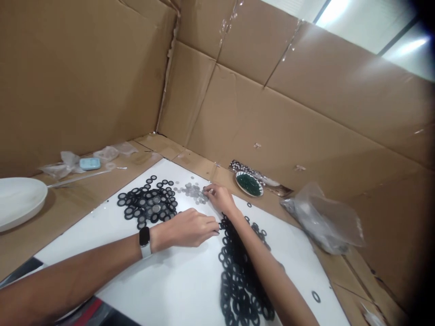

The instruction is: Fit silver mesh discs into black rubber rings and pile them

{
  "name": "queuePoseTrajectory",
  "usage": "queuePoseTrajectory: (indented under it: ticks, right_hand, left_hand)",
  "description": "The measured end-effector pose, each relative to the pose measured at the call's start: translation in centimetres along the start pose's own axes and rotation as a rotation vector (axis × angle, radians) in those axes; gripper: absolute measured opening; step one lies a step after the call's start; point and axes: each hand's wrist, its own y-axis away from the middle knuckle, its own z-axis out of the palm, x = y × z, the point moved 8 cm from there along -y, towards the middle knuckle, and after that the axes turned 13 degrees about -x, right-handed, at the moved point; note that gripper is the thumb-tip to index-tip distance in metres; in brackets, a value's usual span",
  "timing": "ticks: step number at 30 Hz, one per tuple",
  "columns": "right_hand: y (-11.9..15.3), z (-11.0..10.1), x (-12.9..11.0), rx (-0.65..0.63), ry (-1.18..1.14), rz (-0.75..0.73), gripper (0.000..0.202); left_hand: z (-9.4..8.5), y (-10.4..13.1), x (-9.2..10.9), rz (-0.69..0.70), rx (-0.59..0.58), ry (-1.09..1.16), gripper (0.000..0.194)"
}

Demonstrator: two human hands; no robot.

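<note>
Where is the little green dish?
In the head view, the little green dish sits right of centre at the far edge of the white sheet, just beyond the right hand and against the cardboard wall.

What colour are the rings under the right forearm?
Black rings, clearest in the head view on the white sheet.

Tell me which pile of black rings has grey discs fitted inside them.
The pile of rings beyond the left hand, by the loose discs. The long pile under the right forearm is plain black, open-centred.

rings (238,280): matt black, likely rubber | board (176,280): smooth white | walls (288,122): rough brown cardboard | bag (322,222): glossy plastic
</note>
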Motion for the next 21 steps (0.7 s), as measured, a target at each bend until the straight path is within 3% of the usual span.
queuePoseTrajectory:
  ticks: [14,18,21]
  right_hand:
    - [1.3,-0.5,-0.1,0.072,-0.205,-0.044,0.027]
    - [2.1,-1.8,-1.1,0.159,-0.235,-0.089,0.019]
    - [4.3,-4.2,-2.7,0.277,-0.255,-0.129,0.015]
  left_hand:
    - [0.4,-0.1,0.0,0.004,-0.08,0.048,0.029]
    - [0.1,-0.2,0.2,0.015,-0.066,0.032,0.031]
    - [-0.1,-0.1,0.1,0.02,-0.054,0.034,0.028]
